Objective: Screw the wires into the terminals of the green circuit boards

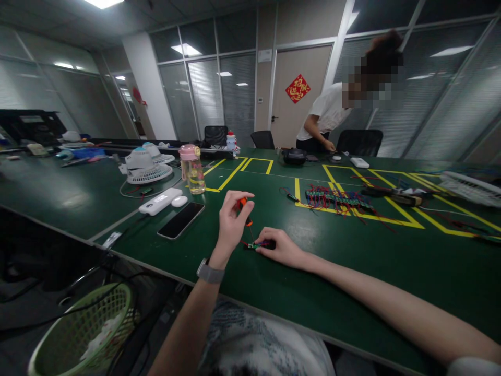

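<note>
My left hand (pixel 234 216) is closed around the orange and black handle of a screwdriver (pixel 249 221). The thin shaft points down at a small green circuit board (pixel 251 245) lying on the table; I cannot tell whether the tip touches it. My right hand (pixel 279 245) rests low on the tabletop, its thumb and fingers pinching the board's right end. Red and blue wires run from the board, partly hidden under the right fingers.
Wired circuit boards (pixel 336 198) lie in a row inside yellow tape to the right. A phone (pixel 181 220), a white power strip (pixel 160 201) and a pink-lided bottle (pixel 192 169) stand left. Across the green table (pixel 352 271), a person (pixel 323 117) leans over. A green basket (pixel 84 324) is below.
</note>
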Action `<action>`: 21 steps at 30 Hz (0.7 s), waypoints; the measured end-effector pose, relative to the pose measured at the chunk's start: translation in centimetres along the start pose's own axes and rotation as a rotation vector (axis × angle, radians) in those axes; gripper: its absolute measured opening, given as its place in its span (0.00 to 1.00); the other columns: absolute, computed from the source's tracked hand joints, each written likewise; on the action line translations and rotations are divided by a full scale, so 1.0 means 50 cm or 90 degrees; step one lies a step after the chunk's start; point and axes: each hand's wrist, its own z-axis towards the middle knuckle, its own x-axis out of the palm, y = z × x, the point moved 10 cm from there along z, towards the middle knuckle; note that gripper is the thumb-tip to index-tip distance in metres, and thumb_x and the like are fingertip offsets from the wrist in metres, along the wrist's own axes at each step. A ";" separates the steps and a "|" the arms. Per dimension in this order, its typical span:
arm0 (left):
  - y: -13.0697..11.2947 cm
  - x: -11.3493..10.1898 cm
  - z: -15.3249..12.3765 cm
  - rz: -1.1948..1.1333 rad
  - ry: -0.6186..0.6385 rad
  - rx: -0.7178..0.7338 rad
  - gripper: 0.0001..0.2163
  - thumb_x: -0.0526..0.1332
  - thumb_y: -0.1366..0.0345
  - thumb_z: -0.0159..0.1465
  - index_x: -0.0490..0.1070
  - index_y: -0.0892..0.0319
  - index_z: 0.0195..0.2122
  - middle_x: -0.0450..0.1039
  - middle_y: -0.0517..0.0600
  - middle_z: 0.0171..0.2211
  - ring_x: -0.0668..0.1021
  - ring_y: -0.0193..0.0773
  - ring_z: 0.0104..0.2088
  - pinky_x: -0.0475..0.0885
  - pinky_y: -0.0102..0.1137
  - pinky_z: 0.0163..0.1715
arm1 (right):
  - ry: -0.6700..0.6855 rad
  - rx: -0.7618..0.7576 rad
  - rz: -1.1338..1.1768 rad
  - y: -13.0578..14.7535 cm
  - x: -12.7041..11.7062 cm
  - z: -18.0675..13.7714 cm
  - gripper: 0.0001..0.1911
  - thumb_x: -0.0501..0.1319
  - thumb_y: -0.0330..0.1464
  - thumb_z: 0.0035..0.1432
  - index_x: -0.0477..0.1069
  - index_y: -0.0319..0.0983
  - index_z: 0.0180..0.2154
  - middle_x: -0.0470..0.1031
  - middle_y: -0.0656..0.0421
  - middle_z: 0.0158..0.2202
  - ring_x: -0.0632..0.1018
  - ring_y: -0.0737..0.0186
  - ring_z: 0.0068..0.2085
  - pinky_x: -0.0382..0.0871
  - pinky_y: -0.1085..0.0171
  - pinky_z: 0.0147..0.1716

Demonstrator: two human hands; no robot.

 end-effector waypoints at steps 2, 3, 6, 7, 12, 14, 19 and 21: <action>0.015 0.015 0.000 -0.089 0.041 -0.041 0.12 0.54 0.61 0.64 0.73 0.58 0.44 0.71 0.52 0.42 0.75 0.34 0.37 0.73 0.30 0.37 | -0.001 -0.004 -0.001 0.000 0.000 0.000 0.05 0.63 0.27 0.52 0.75 0.36 0.34 0.73 0.57 0.33 0.74 0.64 0.34 0.68 0.66 0.35; 0.023 0.022 -0.001 -0.138 0.058 -0.066 0.14 0.52 0.61 0.65 0.71 0.57 0.47 0.71 0.53 0.44 0.76 0.35 0.37 0.74 0.31 0.36 | -0.002 -0.005 -0.002 0.000 -0.001 0.000 0.05 0.63 0.27 0.52 0.75 0.36 0.34 0.73 0.57 0.32 0.74 0.65 0.34 0.68 0.65 0.35; 0.040 0.027 -0.001 -0.196 0.072 -0.103 0.15 0.57 0.62 0.63 0.69 0.57 0.51 0.72 0.53 0.42 0.77 0.34 0.33 0.75 0.31 0.33 | -0.005 -0.009 -0.002 -0.001 -0.001 -0.001 0.05 0.63 0.27 0.52 0.75 0.36 0.34 0.73 0.58 0.32 0.73 0.65 0.34 0.68 0.66 0.35; 0.042 0.024 -0.001 -0.183 0.066 -0.099 0.15 0.59 0.63 0.61 0.70 0.57 0.49 0.73 0.52 0.40 0.77 0.32 0.31 0.74 0.30 0.32 | -0.006 -0.010 -0.003 -0.001 -0.002 -0.001 0.05 0.64 0.27 0.52 0.76 0.36 0.33 0.72 0.58 0.32 0.73 0.65 0.33 0.68 0.66 0.34; 0.027 0.003 0.001 -0.080 0.014 -0.045 0.07 0.65 0.65 0.57 0.75 0.58 0.37 0.70 0.47 0.34 0.74 0.29 0.31 0.71 0.24 0.33 | -0.003 -0.010 -0.002 0.000 0.000 0.001 0.05 0.64 0.27 0.51 0.76 0.36 0.34 0.72 0.57 0.32 0.73 0.65 0.33 0.67 0.66 0.33; 0.025 0.016 -0.001 -0.118 0.037 -0.061 0.09 0.59 0.62 0.62 0.75 0.57 0.40 0.71 0.50 0.39 0.75 0.32 0.36 0.73 0.27 0.37 | -0.002 -0.009 -0.003 0.002 -0.001 0.001 0.05 0.63 0.26 0.51 0.76 0.36 0.33 0.72 0.57 0.32 0.73 0.65 0.33 0.68 0.66 0.34; 0.028 0.036 -0.002 -0.196 0.075 -0.093 0.13 0.59 0.62 0.62 0.72 0.57 0.47 0.73 0.52 0.40 0.77 0.33 0.33 0.75 0.30 0.32 | -0.003 -0.002 -0.003 0.004 -0.002 0.001 0.05 0.63 0.26 0.51 0.75 0.36 0.33 0.73 0.58 0.32 0.73 0.65 0.33 0.68 0.66 0.33; 0.025 0.027 0.002 -0.148 0.053 -0.073 0.11 0.63 0.64 0.58 0.74 0.58 0.42 0.72 0.48 0.34 0.75 0.29 0.28 0.73 0.26 0.28 | -0.004 -0.004 -0.005 0.005 -0.002 0.001 0.04 0.63 0.26 0.51 0.75 0.36 0.32 0.73 0.57 0.32 0.74 0.64 0.33 0.68 0.65 0.34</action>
